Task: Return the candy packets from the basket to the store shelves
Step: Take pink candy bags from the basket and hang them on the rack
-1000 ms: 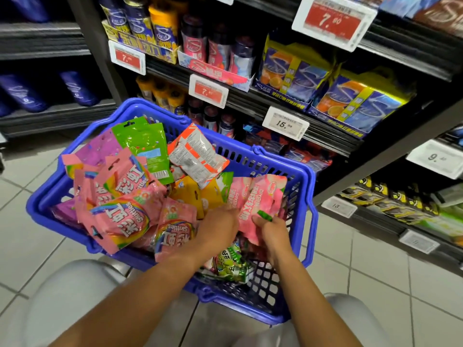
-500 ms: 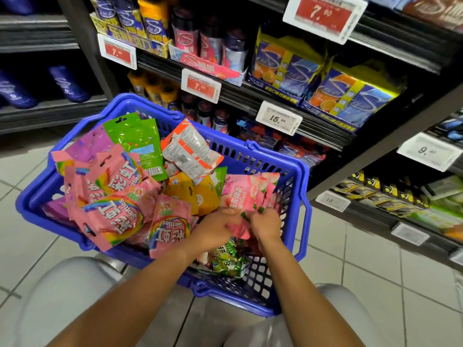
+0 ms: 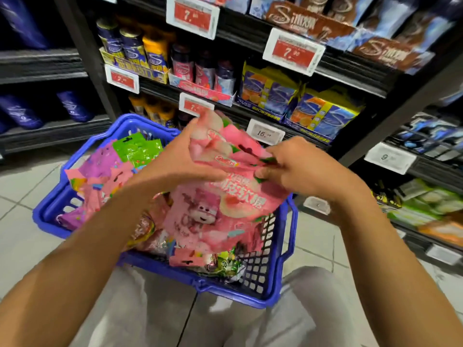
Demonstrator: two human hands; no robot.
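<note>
Above the blue basket, the left hand and right hand are both gripping pink candy packets, fingers curled around their edges.

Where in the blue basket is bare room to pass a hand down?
The blue plastic basket shows open mesh at its near right corner, beside the green wrapped candies. Its left half is crowded with the purple and pink candy packets. Both hands hold pink peach candy packets above the middle.

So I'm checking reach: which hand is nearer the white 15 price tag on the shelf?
Right. The right hand sits just below the 15 price tag; the left hand is farther off to its left.
</note>
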